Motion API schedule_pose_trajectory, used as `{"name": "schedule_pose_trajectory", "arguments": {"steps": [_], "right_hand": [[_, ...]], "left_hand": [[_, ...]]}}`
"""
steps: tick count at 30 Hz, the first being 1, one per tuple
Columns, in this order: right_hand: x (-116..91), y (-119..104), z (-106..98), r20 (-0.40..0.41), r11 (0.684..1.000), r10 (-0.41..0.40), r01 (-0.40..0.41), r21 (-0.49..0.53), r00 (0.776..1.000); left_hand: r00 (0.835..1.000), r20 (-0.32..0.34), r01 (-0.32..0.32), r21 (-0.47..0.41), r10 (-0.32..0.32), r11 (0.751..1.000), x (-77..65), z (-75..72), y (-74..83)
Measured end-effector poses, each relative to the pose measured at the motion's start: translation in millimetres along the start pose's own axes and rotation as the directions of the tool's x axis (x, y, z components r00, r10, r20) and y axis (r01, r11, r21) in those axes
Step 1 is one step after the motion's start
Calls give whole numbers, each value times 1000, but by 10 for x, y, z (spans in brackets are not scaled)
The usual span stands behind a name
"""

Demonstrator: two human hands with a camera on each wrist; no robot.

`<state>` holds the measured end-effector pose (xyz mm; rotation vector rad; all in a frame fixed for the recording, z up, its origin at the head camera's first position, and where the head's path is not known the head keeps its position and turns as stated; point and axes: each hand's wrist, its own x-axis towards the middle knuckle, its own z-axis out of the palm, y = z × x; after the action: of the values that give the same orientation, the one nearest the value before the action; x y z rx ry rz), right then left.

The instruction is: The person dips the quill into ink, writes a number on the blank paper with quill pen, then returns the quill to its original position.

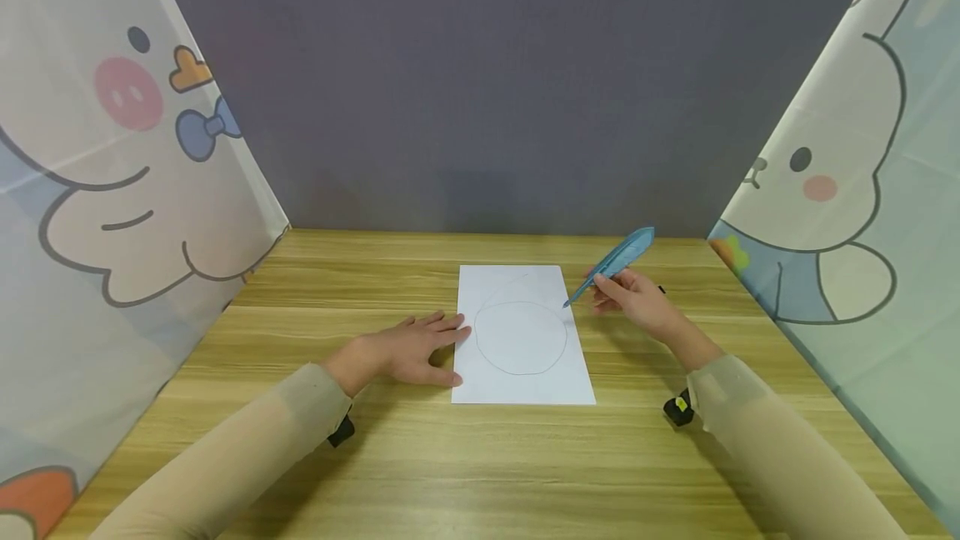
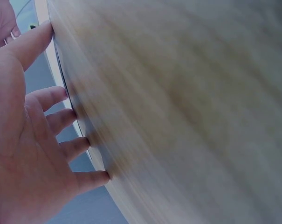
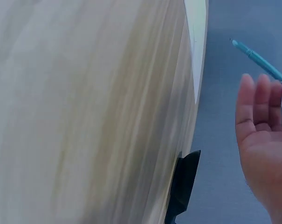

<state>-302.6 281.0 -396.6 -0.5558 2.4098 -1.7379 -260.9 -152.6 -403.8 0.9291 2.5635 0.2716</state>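
Note:
A white sheet of paper [image 1: 525, 390] lies on the table, with a thin pencil-like circle drawn on it and a faint curved line above the circle. My left hand [image 1: 420, 350] rests at the sheet's left edge, fingers spread and fingertips on the paper; in the left wrist view the fingers [image 2: 61, 122] reach straight to the surface. Between thumb and fingers, my right hand [image 1: 630, 300] pinches a blue feather pen [image 1: 628, 250]. Its tip points down left, near the sheet's right edge beside the circle. The right wrist view shows the pen tip [image 3: 243, 48] raised above the table.
The wood-grain table [image 1: 450, 473] runs back to a dark grey panel [image 1: 495, 90]. Cartoon-printed cloths [image 1: 90, 215] stand on both sides. A black piece [image 3: 183, 184] shows near the right hand in the right wrist view.

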Motion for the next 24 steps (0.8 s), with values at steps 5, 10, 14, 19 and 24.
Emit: {"name": "schedule_pose_trajectory", "arguments": {"steps": [5,10,14,19,24], "right_hand": [[6,-12,27,-39,1000,2,-1,26,999],[-6,-23,36,-5,995,-42,42,87,999],[-25,-18,31,66,970,-85,68,232,994],[-24,-4,25,143,911,-184,113,397,973],[-61,-7,15,82,946,-135,103,308,988]], "left_hand": [[1000,5,-1,-3,1,1000,-5,-10,14],[1000,8,9,8,-9,1000,-5,-10,10],[1000,8,12,14,-12,1000,-4,-4,8],[1000,5,7,1,-7,1000,-7,-10,7],[1000,1,5,-7,-5,1000,-1,-9,8]]}}
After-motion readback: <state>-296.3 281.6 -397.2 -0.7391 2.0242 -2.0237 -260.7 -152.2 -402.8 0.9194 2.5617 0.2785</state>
